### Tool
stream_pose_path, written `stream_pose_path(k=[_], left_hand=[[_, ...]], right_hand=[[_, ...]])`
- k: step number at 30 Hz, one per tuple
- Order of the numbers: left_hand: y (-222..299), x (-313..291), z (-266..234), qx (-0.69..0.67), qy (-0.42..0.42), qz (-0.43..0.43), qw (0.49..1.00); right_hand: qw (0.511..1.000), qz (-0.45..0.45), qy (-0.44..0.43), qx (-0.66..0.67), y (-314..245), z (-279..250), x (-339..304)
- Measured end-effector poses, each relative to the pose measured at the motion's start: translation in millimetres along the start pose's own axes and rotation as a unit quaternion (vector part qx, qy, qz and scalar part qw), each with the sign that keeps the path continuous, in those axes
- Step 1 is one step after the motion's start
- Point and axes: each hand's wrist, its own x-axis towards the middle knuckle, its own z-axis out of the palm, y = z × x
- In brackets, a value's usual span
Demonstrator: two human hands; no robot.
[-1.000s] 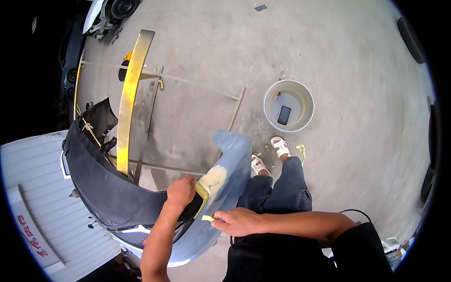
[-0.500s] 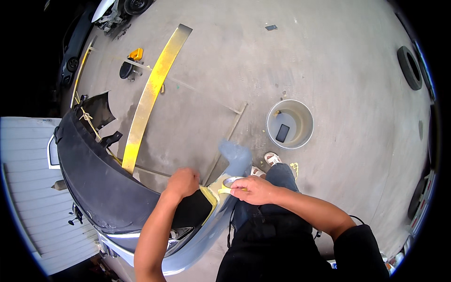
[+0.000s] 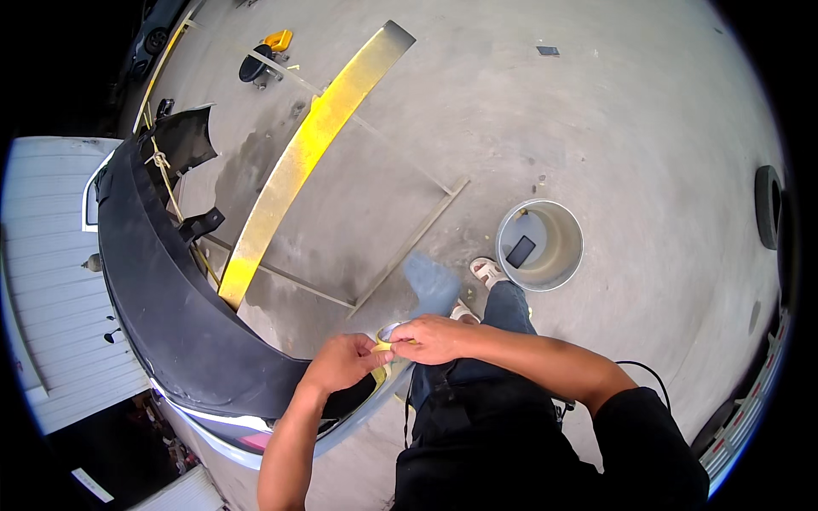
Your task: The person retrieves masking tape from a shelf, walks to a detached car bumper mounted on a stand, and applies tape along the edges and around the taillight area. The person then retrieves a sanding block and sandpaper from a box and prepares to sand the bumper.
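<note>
My right hand point(image 3: 430, 339) grips a roll of yellow masking tape point(image 3: 383, 339) by its ring. Close against it, my left hand point(image 3: 339, 364) pinches at the strip of tape coming off the roll. Both hands are over the near end of a car bumper point(image 3: 192, 307), which is dark on the inner face with a light blue-grey painted edge. Yellow tape lines the edge of a black area there, partly hidden under my left hand.
A yellow-sprayed curved strip point(image 3: 315, 140) rests across a metal stand point(image 3: 409, 247). By my right foot stands a round metal bucket point(image 3: 573, 247) with a dark phone-like rectangle point(image 3: 521, 251) in it. Farther off are a black wheeled stool point(image 3: 254, 66) and a tire point(image 3: 768, 207).
My left hand has come down and right to meet the tape roll, and its fingers now pinch there. My right hand has drawn the roll slightly left. The view has shifted.
</note>
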Motion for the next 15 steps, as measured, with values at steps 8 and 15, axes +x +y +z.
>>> stream_pose_path(k=[8, 15], left_hand=[[8.4, -7.3, 21.2, 0.175, 0.236, 0.045, 0.955], [-2.2, 0.0, 46.6, 0.355, 0.27, 0.026, 0.895]], right_hand=[[0.995, 0.046, -0.061, -0.062, 3.7, -25.5, 23.5], [0.991, 0.006, -0.056, -0.119, 51.9, 17.4, 54.3]])
